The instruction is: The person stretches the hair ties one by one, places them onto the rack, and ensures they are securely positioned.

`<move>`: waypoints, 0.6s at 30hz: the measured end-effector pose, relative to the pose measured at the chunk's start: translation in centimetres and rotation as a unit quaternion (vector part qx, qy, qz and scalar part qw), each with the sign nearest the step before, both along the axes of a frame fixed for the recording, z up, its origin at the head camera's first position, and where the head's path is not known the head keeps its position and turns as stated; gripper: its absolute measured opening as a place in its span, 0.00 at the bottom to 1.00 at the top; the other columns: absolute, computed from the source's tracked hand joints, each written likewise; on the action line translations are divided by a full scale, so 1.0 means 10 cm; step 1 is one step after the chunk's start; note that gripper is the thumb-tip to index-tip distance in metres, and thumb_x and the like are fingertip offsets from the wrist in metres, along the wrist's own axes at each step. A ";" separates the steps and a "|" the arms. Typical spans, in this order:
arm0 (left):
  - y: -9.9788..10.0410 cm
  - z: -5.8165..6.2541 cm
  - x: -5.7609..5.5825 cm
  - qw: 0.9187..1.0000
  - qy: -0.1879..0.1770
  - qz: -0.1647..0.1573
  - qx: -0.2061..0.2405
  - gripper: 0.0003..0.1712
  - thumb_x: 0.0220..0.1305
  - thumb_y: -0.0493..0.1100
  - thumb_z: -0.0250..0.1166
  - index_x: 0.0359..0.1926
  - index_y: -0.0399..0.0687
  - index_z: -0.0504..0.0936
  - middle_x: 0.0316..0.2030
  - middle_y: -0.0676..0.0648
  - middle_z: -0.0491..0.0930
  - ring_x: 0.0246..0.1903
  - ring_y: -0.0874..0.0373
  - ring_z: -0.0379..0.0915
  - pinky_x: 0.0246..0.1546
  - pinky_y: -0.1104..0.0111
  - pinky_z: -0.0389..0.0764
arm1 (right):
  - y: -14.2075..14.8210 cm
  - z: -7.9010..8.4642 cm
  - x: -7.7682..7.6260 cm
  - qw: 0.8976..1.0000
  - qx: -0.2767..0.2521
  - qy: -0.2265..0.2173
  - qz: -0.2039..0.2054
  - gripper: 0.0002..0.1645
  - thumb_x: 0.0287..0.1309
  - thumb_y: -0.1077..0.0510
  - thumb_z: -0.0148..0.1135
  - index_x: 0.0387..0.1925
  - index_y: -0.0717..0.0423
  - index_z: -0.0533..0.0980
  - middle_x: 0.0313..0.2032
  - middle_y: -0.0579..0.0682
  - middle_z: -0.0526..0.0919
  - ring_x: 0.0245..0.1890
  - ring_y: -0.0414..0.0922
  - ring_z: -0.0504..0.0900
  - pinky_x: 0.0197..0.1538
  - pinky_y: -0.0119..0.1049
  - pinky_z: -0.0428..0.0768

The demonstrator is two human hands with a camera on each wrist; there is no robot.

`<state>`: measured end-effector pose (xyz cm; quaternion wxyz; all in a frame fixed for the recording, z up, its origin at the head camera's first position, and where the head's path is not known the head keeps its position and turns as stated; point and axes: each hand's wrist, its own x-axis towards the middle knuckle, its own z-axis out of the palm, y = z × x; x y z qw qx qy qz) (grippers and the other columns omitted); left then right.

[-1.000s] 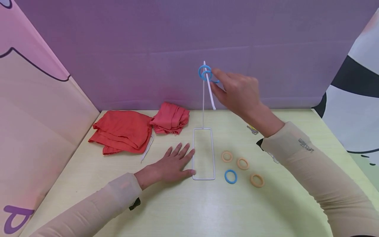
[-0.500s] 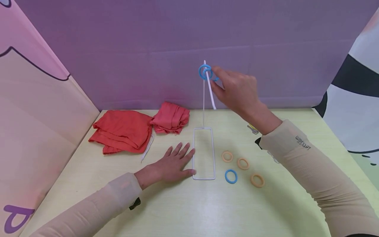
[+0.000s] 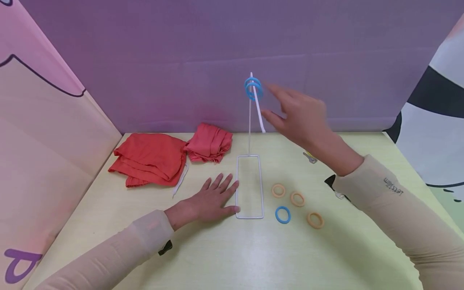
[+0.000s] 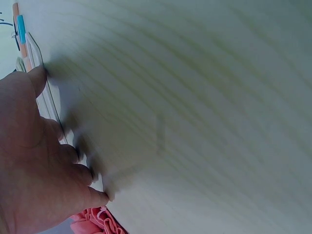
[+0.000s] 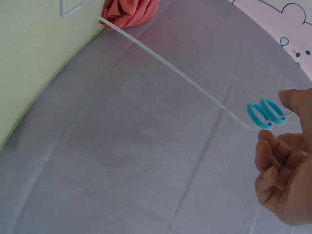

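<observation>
A white wire stand (image 3: 258, 110) rises from a rectangular wire base (image 3: 261, 185) on the table. Two blue rings (image 5: 252, 117) hang side by side on its upper arm, near the bend. My right hand (image 3: 302, 117) is just right of them, thumb and index finger spread apart with nothing between them. In the right wrist view, the other fingers curl loosely below the arm. My left hand (image 3: 206, 204) lies flat on the table, fingers spread. Its thumb and index fingertip touch the left side of the base.
Right of the base lie another blue ring (image 3: 277, 214) and three wooden rings (image 3: 292, 199). Folded red cloths (image 3: 152, 159) with a white cord (image 3: 180, 181) lie at the back left. A small yellow and grey item (image 3: 310, 158) sits near my right forearm. A purple backdrop (image 3: 181, 80) stands behind.
My right hand has let go of the second blue ring and drawn back slightly to the right. That ring now hangs beside the first on the arm. My left hand has not moved.
</observation>
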<state>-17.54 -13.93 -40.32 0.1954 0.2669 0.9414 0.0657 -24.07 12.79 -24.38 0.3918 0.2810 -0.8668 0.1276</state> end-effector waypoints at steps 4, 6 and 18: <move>0.00 0.01 -0.01 1.000 -0.003 0.000 -0.002 0.49 0.70 0.72 0.47 0.81 0.60 0.38 0.81 0.49 0.32 0.80 0.44 0.23 0.77 0.42 0.35 | 0.16 -0.05 0.16 0.992 0.013 -0.123 -0.018 0.31 0.62 0.41 0.65 0.64 0.45 0.75 0.24 0.46 0.79 0.22 0.47 0.75 0.22 0.45 0.70; 0.00 0.02 -0.01 1.000 -0.005 0.001 -0.002 0.49 0.70 0.72 0.47 0.81 0.60 0.39 0.81 0.49 0.32 0.80 0.44 0.23 0.77 0.42 0.35 | 0.24 -0.10 0.24 0.983 0.026 -0.178 -0.026 0.31 0.62 0.40 0.65 0.64 0.44 0.75 0.23 0.43 0.78 0.21 0.45 0.74 0.23 0.42 0.70; -0.01 0.01 -0.01 1.000 -0.001 0.004 -0.004 0.50 0.70 0.73 0.46 0.81 0.60 0.39 0.81 0.49 0.32 0.80 0.43 0.22 0.77 0.42 0.35 | 0.56 -0.69 0.54 0.919 0.117 -0.376 -0.008 0.35 0.61 0.39 0.65 0.65 0.50 0.75 0.20 0.39 0.74 0.18 0.37 0.68 0.20 0.33 0.65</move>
